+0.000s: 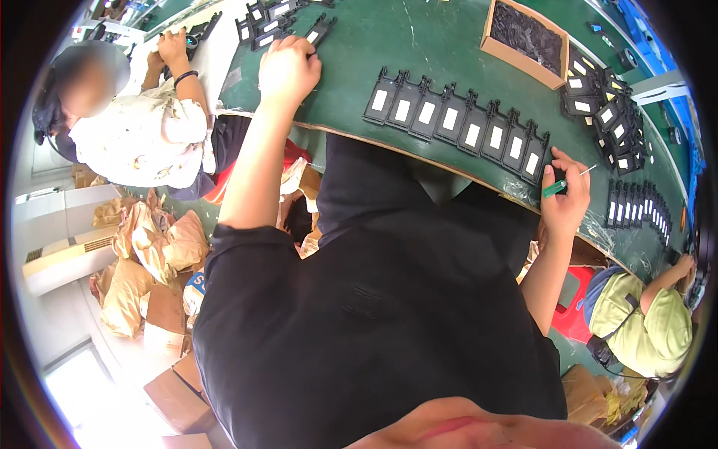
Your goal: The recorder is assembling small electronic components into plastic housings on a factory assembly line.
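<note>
My left hand [288,72] is at the far left of the table, its fingers curled against a black plastic part [320,31] with a white label. More such parts [271,21] lie loosely just beyond it. In my right hand [566,202], by the table's near edge, is a screwdriver with a green handle [554,188]; its thin shaft points up to the right. A row of flat black labelled parts [450,118] lies side by side along the near edge, its right end close to my right fingertips.
A cardboard box [488,46] of small black pieces stands on the green table [419,45]. To its right are a heap of black parts [607,112] and another row [636,206]. One person [142,127] works at left, another [647,322] at right. Paper bags [153,239] stand behind at left.
</note>
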The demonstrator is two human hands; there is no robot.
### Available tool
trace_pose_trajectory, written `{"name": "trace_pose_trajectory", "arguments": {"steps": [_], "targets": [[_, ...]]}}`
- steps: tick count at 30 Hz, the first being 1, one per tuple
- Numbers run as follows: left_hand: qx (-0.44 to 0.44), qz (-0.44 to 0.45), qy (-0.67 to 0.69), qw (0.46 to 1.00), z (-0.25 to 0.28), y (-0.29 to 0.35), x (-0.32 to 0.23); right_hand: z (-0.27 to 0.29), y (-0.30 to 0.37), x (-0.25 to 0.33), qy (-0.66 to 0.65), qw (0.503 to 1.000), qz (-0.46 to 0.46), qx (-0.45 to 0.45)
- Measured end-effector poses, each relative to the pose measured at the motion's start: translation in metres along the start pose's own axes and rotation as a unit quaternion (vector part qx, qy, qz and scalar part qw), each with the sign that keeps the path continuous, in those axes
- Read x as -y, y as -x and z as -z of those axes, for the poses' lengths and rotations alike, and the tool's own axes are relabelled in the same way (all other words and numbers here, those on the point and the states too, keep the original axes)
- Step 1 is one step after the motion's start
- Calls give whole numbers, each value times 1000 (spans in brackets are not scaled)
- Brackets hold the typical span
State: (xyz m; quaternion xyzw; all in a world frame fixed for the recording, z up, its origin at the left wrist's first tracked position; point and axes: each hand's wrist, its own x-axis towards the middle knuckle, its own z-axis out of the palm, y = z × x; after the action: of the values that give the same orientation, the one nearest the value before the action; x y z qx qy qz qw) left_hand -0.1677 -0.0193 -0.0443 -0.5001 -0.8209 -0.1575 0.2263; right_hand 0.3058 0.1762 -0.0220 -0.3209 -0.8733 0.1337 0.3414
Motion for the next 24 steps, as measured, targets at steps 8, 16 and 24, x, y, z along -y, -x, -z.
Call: {"name": "trace_pose_trajectory", "arguments": {"steps": [8, 16, 24], "targets": [[33, 86, 127, 988, 32, 37, 4, 0, -2, -1, 9, 1000, 5, 5], [-68, 12, 131, 989, 51, 33, -30, -1, -2, 0, 11, 1000, 6, 4], [104, -25, 252, 962, 55, 51, -75, -3, -2, -1, 14, 1000, 13, 0]]}}
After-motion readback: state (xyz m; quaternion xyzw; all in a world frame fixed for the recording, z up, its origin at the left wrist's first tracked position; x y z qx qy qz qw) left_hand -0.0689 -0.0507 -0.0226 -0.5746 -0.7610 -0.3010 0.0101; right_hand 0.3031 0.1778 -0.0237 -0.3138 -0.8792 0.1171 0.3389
